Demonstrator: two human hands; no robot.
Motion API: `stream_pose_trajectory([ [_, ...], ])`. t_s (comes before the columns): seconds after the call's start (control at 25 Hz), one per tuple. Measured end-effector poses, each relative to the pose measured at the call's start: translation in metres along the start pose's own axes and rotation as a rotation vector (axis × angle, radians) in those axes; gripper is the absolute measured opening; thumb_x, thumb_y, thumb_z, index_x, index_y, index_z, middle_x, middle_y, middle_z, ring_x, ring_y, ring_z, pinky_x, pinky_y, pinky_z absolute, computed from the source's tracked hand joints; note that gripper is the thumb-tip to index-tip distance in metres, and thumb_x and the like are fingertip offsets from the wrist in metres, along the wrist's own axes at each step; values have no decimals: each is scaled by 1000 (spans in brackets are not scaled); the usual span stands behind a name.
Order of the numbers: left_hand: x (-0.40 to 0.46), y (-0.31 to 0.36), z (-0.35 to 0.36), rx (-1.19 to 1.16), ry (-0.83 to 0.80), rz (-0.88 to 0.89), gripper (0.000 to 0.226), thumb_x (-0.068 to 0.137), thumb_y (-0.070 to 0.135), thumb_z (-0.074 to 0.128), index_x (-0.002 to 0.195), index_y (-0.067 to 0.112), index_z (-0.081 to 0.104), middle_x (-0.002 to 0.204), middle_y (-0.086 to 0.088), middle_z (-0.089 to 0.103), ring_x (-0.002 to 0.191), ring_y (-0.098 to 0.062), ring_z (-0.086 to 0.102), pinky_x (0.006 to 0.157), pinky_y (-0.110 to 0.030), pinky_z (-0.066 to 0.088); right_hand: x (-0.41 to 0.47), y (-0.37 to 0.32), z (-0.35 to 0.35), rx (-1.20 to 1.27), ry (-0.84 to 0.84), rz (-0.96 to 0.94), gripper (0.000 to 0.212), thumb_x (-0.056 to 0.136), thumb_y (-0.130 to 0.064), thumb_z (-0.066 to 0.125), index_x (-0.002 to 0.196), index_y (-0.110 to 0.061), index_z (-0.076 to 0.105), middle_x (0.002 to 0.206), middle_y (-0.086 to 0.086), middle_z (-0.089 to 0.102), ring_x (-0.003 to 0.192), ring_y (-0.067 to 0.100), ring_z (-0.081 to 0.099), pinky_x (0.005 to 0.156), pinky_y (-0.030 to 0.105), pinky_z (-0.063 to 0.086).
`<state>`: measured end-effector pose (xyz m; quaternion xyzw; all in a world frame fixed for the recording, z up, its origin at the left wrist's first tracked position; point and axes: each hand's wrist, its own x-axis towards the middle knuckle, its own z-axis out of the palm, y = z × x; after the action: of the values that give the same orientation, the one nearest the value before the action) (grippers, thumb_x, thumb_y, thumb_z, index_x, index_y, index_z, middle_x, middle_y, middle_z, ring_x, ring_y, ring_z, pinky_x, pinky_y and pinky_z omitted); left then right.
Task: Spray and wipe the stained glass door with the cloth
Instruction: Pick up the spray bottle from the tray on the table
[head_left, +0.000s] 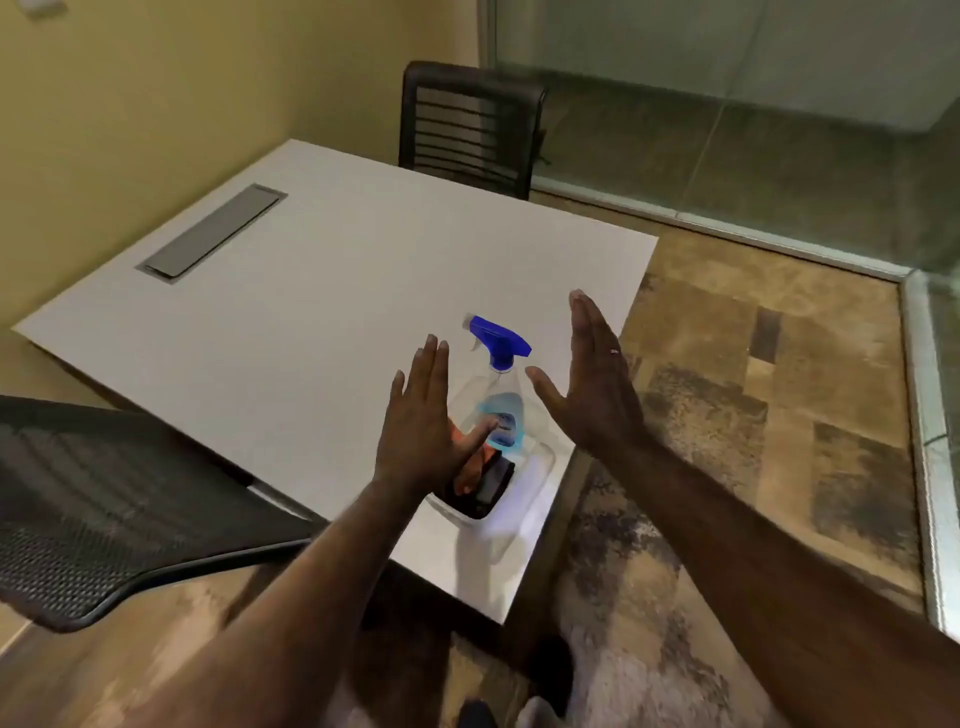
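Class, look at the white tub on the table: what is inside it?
The white tub holds an upright spray bottle with blue liquid, something orange, and a black item. The left hand covers the rest.

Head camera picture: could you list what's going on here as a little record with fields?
setting: small room with a white table, two dark chairs, glass wall at the back
spray bottle: clear, blue trigger head, upright in a white tub near the table's corner
tub contents: also something orange and a dark item, partly hidden
left hand: open, flat, beside the bottle, holding nothing
right hand: open, beside the bottle, holding nothing
cloth: cannot tell
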<state>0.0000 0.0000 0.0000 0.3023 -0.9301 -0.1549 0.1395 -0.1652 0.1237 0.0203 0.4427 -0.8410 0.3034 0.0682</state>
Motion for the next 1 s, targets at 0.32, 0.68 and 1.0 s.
stream_pose_trajectory([
  [0.32, 27, 17, 50, -164, -134, -252, 103, 78, 76, 51, 151, 31, -5, 163, 8, 2, 150, -15, 11, 121, -46, 21, 32, 24, 43, 168, -210, -68, 91, 84, -46, 67, 151, -12, 15, 161, 6, 19, 145, 22, 25, 109, 22, 17],
  [0.68, 48, 22, 80, -295, -163, -349, 87, 75, 72, 53, 144, 28, 24, 151, 3, 37, 135, -22, 41, 109, -48, 40, 41, 25, 70, 568, -309, 77, 76, 83, -32, 74, 144, -17, 32, 147, 2, 43, 131, 11, 44, 104, 26, 42],
  [1.0, 52, 25, 92, -285, -193, -401, 71, 82, 41, 69, 141, 19, 36, 133, -4, 57, 115, -23, 56, 101, -39, 47, 41, 5, 75, 741, -407, 314, 40, 85, -24, 72, 121, -14, 56, 84, -18, 55, 68, -1, 53, 64, 5, 42],
])
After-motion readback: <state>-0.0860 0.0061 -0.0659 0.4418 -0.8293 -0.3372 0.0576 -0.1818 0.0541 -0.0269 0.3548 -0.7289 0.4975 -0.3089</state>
